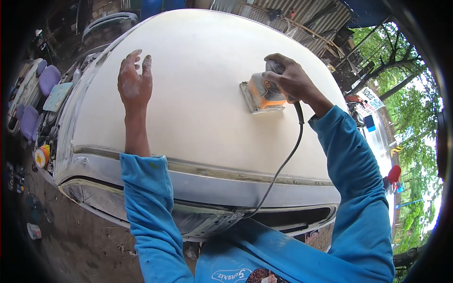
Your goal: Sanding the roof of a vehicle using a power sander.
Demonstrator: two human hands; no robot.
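Observation:
An orange and dark grey electric sander (268, 89) rests its square pad on the pale, matt roof of a car (198, 94). My right hand (290, 78) is wrapped round the top of the sander. From its back a black power cord (289, 158) curves down over the roof edge toward the window opening. My left hand (136, 82), dusted with pale powder, is held over the left part of the roof, fingers apart and slightly bent, with nothing in it. Whether that hand touches the roof I cannot tell.
Along the near roof edge runs a rough channel (212, 170), with the car's window opening (295, 218) below. Purple chairs (48, 80) and an orange-and-white tub (42, 156) stand at the left. Corrugated sheets (325, 21) are at the back, trees (410, 108) at the right.

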